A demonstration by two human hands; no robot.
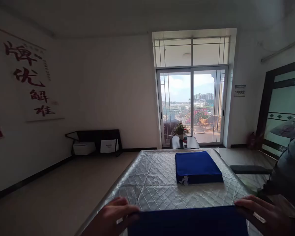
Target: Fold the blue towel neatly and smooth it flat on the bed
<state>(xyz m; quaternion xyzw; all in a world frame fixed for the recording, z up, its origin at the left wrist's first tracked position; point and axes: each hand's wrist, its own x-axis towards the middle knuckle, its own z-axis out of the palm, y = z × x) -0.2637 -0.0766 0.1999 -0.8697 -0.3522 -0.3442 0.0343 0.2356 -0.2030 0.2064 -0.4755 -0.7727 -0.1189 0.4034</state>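
Note:
A dark blue cloth [188, 223] spans the bottom of the head view, its far edge nearly straight. My left hand [113, 214] grips its left far corner between thumb and fingers. At the opposite corner, my right hand [263, 211] pinches the same edge. The cloth's near part runs out of the picture. Beyond it lies a neat stack of folded blue cloths [198, 165], with white tags sticking out at its front left corner. Both rest on a table with a silvery quilted cover [152, 183].
A small black table [193, 143] with a potted plant [180, 129] and a bottle [185, 137] stands past the far edge. Right of the table are a dark bench [250, 169] and a dark padded shape [288, 167]. Boxes [84, 148] sit by the left wall.

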